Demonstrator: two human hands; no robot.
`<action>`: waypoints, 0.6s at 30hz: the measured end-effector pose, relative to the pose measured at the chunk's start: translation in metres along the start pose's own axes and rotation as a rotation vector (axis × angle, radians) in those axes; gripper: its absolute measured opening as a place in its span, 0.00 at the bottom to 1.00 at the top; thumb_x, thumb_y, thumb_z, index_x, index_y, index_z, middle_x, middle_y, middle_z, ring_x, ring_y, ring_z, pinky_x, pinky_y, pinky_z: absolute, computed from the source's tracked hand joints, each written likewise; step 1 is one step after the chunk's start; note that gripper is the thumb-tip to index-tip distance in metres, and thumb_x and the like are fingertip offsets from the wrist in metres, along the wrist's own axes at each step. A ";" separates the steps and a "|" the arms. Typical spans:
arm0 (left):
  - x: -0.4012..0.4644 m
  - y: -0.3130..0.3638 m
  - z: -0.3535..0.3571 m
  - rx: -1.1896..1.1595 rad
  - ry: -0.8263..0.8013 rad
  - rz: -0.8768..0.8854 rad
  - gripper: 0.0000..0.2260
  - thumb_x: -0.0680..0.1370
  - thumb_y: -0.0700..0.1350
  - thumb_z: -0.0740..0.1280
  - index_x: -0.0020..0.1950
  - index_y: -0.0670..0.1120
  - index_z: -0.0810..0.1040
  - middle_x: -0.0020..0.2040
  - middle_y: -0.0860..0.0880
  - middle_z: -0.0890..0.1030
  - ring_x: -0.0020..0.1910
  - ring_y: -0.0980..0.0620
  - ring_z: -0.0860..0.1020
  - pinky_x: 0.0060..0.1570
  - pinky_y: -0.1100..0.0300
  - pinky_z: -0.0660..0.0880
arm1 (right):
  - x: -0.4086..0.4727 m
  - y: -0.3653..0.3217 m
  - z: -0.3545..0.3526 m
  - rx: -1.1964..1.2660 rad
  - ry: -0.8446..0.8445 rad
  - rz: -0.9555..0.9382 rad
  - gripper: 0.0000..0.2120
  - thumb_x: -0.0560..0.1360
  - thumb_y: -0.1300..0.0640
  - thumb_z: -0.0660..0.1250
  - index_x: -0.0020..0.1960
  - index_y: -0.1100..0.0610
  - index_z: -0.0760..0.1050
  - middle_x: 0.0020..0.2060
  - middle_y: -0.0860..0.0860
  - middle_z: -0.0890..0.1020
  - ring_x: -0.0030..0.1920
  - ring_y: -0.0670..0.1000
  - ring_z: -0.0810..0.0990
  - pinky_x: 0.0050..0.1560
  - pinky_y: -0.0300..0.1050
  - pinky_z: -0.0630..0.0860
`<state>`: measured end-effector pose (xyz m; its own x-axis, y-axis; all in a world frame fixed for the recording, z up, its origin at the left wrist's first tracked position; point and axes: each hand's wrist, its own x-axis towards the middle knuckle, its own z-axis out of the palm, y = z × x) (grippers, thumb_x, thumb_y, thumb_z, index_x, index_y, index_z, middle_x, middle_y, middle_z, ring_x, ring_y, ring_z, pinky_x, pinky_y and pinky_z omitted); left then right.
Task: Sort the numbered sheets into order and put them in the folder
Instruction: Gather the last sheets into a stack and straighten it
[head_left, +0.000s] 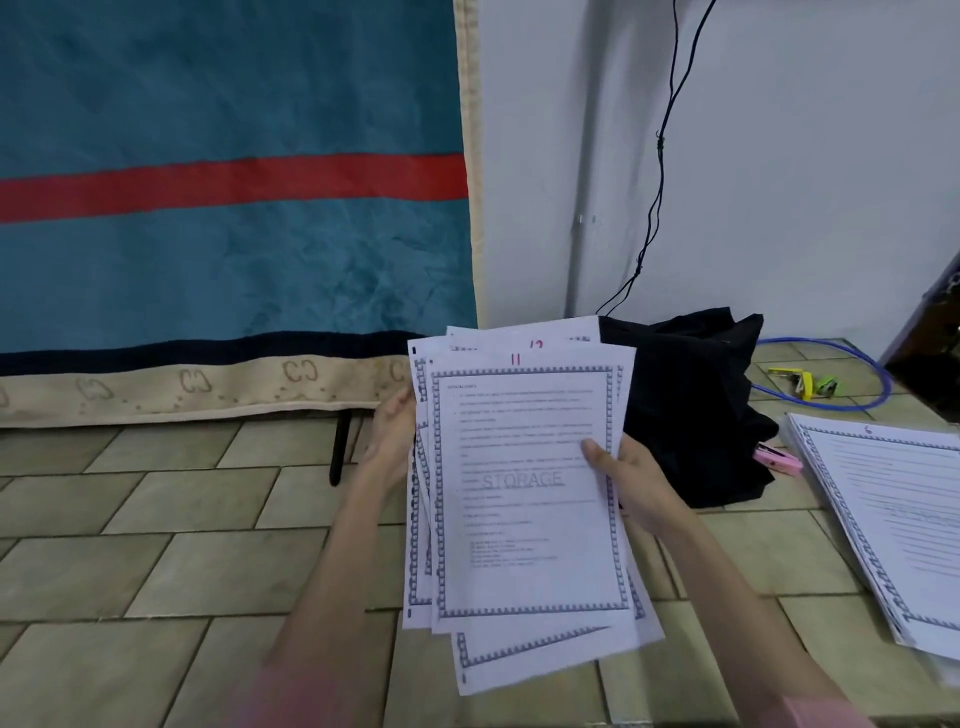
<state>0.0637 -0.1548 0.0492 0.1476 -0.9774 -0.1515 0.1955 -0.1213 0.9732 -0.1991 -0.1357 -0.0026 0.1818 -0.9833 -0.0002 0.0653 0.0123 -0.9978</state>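
Fingers pinching sheets (524, 499): we hold them fanned, both hands.
Left hand (392, 436) grips the left edge, right hand (631, 486) thumbs sheet 11; stack (893, 519) lies right.

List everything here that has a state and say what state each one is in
held sheets: fanned, upright, sheet 11 in front
left hand: grips the fan's left edge
right hand: grips the right edge, thumb on sheet 11
floor stack: lying flat, sheet 6 on top
black bag: slumped on the floor
blue cable: looped on the floor
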 end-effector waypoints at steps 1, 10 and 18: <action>-0.005 0.001 0.003 -0.056 -0.043 -0.035 0.14 0.81 0.48 0.59 0.40 0.45 0.79 0.35 0.46 0.82 0.31 0.50 0.79 0.29 0.61 0.78 | 0.004 0.000 0.002 0.001 0.017 -0.004 0.18 0.77 0.56 0.63 0.66 0.57 0.72 0.59 0.51 0.81 0.58 0.51 0.81 0.56 0.49 0.79; -0.028 -0.021 0.001 0.255 0.030 0.160 0.12 0.70 0.41 0.73 0.53 0.46 0.79 0.51 0.48 0.83 0.49 0.51 0.82 0.43 0.64 0.80 | 0.012 -0.035 0.009 -0.053 0.195 -0.195 0.17 0.75 0.60 0.67 0.62 0.58 0.72 0.56 0.52 0.81 0.55 0.51 0.82 0.55 0.49 0.80; -0.056 -0.009 0.004 0.178 0.196 0.365 0.15 0.67 0.43 0.76 0.52 0.47 0.80 0.47 0.55 0.83 0.46 0.59 0.82 0.43 0.64 0.81 | -0.002 -0.073 0.019 -0.093 0.080 -0.326 0.12 0.73 0.61 0.69 0.54 0.51 0.76 0.49 0.44 0.84 0.50 0.44 0.83 0.46 0.36 0.79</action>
<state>0.0500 -0.0991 0.0496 0.3606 -0.9124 0.1938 -0.0707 0.1805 0.9810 -0.1855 -0.1315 0.0711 0.0884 -0.9439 0.3183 0.0170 -0.3181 -0.9479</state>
